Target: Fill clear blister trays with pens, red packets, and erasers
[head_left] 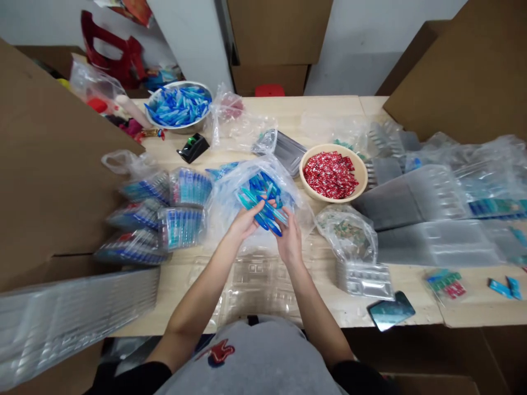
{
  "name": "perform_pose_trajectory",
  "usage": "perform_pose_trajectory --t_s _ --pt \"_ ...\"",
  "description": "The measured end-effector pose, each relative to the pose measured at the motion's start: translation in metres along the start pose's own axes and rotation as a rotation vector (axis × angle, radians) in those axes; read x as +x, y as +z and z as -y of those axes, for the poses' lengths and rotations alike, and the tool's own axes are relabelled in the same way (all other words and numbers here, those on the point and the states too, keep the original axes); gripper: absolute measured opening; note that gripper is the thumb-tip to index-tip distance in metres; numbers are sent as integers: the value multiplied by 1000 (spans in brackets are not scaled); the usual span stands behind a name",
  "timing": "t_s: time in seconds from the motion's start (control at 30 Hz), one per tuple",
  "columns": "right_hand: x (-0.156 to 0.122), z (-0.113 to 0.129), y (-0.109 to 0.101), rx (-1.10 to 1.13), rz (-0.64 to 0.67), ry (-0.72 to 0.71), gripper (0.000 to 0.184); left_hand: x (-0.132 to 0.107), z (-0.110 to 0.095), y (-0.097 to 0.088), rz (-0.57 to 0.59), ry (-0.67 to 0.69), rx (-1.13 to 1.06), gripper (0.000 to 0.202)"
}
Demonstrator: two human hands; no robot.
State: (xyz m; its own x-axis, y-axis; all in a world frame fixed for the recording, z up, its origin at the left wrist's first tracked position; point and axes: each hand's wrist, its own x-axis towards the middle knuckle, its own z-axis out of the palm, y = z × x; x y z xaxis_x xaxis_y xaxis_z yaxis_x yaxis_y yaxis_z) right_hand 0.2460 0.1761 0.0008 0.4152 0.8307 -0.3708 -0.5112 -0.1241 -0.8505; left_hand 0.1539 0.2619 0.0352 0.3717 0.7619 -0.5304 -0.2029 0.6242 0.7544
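A loose bunch of slim, pointed blue and teal plastic pieces lies across both of my hands. My left hand grips it from the left, with the thumb on top. On the other side, my right hand has its fingers curled round the right end of the bunch. Just beyond the hands, an opened clear plastic bag holds more of the same pieces. Under my forearms are clear moulded plastic trays. What the pieces are exactly, I cannot tell.
Filled clear packs stand at the left. Behind are a metal bowl of blue pieces and a black tape dispenser. A cream bowl holds red packets. Stacked clear trays and a phone lie to the right.
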Motion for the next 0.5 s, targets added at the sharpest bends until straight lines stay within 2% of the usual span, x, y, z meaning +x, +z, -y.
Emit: perform_pose_trajectory --t_s 0.1,0.23,0.4,0.5 --pt "-9 8 9 55 29 25 50 -18 9 8 -22 2 -112 29" --pt "-24 10 -4 -31 88 21 52 -37 6 6 0 70 -142 38" --pt "-45 27 -20 -296 163 -177 32 -62 -1 3 38 113 -31 52" --pt "-59 44 -20 -347 209 -225 23 -83 -4 7 61 118 22 53"
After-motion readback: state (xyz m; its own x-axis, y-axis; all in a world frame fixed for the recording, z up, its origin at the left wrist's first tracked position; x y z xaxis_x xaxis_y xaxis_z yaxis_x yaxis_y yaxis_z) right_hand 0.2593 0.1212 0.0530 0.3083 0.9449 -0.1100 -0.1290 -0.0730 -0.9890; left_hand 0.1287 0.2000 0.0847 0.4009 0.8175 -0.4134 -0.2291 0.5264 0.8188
